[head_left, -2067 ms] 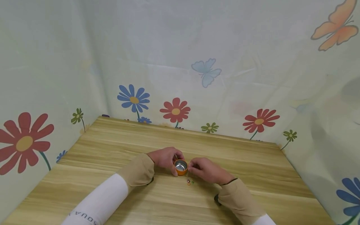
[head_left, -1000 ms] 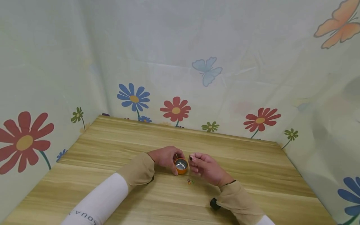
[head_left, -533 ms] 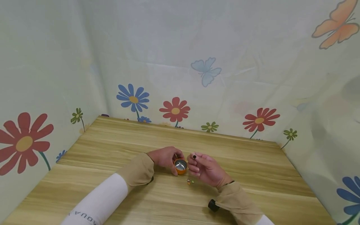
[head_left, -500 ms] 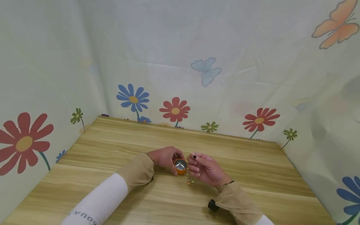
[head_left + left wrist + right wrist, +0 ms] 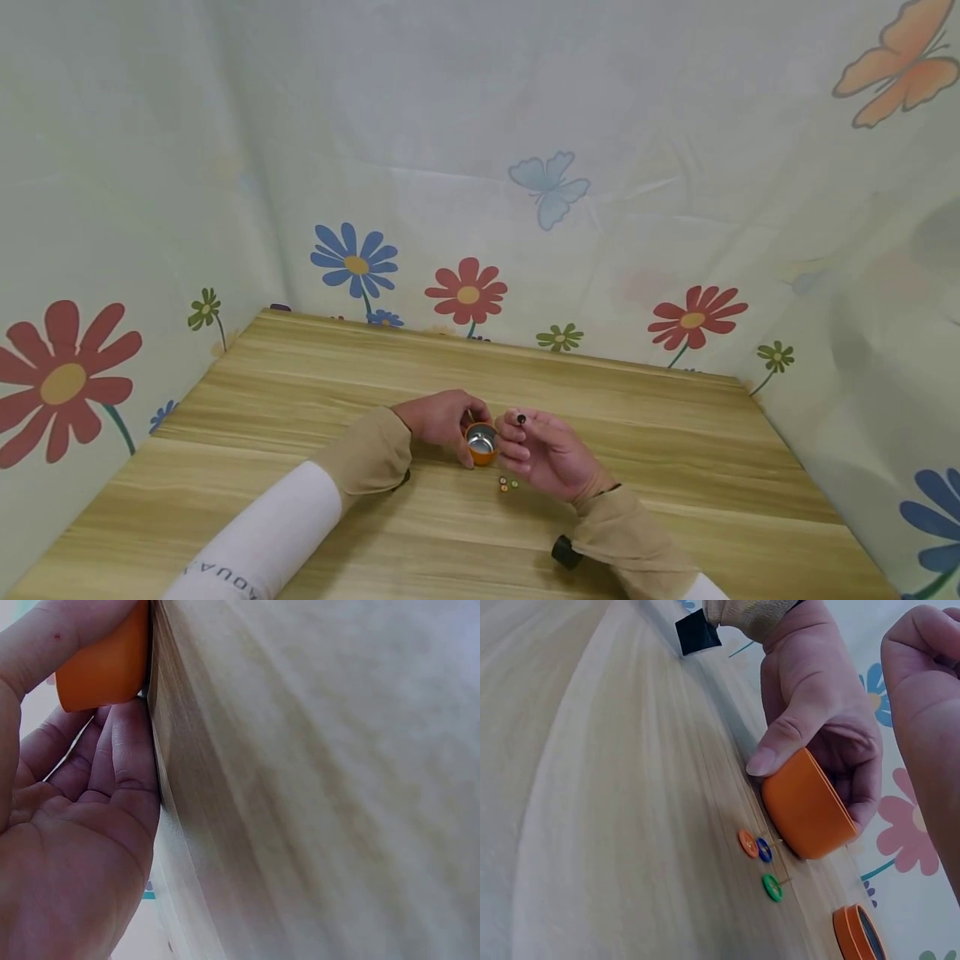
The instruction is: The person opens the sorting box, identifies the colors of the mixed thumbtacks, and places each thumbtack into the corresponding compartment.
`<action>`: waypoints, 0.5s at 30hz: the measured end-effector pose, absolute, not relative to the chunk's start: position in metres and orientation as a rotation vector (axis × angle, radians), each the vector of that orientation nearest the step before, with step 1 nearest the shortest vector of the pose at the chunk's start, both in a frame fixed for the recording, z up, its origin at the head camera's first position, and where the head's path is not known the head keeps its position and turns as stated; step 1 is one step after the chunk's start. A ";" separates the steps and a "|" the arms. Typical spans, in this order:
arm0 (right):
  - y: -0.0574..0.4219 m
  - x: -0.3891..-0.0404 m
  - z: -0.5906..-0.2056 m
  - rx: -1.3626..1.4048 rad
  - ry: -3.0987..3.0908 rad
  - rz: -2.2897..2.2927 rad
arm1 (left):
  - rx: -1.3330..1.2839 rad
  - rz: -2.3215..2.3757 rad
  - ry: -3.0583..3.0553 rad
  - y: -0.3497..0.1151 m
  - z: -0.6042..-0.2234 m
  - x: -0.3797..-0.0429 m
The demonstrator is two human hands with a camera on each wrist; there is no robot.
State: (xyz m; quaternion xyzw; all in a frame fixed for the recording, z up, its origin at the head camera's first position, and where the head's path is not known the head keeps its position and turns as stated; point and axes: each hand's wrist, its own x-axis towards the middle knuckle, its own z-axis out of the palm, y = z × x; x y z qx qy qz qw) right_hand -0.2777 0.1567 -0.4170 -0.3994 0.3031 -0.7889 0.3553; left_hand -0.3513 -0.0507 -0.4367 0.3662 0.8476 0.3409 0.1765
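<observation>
My left hand grips a small orange tin, thumb on one side and fingers round the other. The tin stands on the table with its silvery inside facing up. Just right of it, my right hand is raised, pinching a small black disc between thumb and fingertips; I cannot tell what kind of thing it is. On the near side of the tin lie three thumbtacks with round coloured heads, points up: an orange thumbtack, a blue thumbtack and a green thumbtack.
An orange lid-like round piece lies beside the tin in the right wrist view; my right hand hides it in the head view. Flower-printed cloth walls border the wood-grain table. A black wrist unit hangs from the right sleeve.
My right hand has risen a little from beside the tin and turned its palm upward, bringing the pinched black disc into view. The left hand, tin and thumbtacks stay put.
</observation>
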 end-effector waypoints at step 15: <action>0.156 -0.275 -0.416 -1.016 0.731 -2.050 | 1.037 0.955 2.405 -0.050 -0.434 -0.349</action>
